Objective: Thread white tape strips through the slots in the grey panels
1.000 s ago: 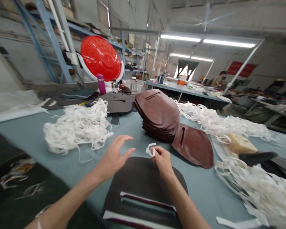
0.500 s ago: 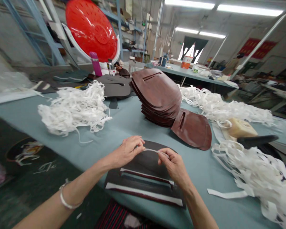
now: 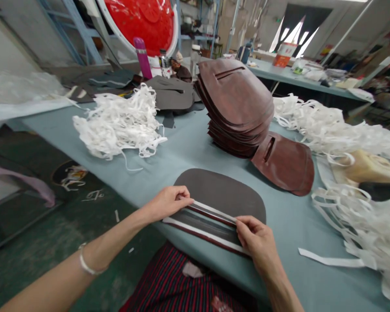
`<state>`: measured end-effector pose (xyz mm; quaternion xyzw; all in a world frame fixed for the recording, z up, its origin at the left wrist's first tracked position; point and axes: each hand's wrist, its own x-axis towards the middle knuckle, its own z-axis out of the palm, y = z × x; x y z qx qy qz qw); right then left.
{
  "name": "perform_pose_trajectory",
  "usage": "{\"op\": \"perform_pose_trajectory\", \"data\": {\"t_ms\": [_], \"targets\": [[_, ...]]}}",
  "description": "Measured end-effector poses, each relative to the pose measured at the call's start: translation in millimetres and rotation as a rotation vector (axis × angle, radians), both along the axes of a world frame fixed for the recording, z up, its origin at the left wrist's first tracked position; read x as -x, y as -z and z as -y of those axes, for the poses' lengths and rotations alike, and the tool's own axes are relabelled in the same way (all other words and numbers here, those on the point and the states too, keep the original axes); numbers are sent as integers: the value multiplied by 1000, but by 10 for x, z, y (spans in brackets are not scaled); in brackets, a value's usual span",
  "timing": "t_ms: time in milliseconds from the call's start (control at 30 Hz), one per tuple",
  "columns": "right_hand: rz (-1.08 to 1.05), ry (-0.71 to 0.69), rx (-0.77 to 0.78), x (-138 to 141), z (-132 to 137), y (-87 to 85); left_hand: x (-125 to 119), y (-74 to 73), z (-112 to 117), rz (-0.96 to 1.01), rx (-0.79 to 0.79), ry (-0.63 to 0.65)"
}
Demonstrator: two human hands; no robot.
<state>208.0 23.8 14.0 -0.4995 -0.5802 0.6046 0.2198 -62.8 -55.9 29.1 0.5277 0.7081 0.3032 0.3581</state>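
A dark grey leather-like panel (image 3: 221,188) with rounded corners lies at the table's near edge. Across it runs a long slot with brown edging. My left hand (image 3: 169,203) pinches the left end of a thin white strip (image 3: 214,210), while my right hand (image 3: 256,240) pinches its right end. Between them the strip is stretched straight along the slot's far edge; whether it is pressed down there, I cannot tell. Another white strip (image 3: 204,235) runs along the panel's near edge, beside brown edging.
Beyond the panel rises a stack of brown slotted leather pieces (image 3: 235,97), with another brown piece (image 3: 286,164) leaning out at its right. Tangled white strips (image 3: 120,123) lie left, with more heaps (image 3: 354,216) right. A yellowish block (image 3: 370,167) sits at the right.
Both hands have come down towards me and moved apart, drawing the curved white strip straight and bringing it to the slot's far edge. The head view has tilted down and turned left.
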Motion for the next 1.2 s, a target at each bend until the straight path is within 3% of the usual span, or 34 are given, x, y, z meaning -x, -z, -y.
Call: {"op": "perform_pose_trajectory", "data": {"t_ms": [100,200,333,433,533,733,1200], "targets": [[-79,56,37,135,-121,-15,86,13,-238,6,-42,-18],[-122,13,98,142,-212,-93,193,-63,-347,19,-26,46],[122,-89,-54,-104,-202,-120,230,-131,-197,-11,10,38],[322,-128,-247,-290,-112,-53,184,-127,-34,-63,44,-3],[398,-178,-334,-351,-12,11,149,-108,42,-115,72,-19],[438,-152,-365,-292,43,35,177,-37,15,-207,127,-122],[405,-83,-375,-252,36,9,171,-49,-30,-239,167,-132]]}}
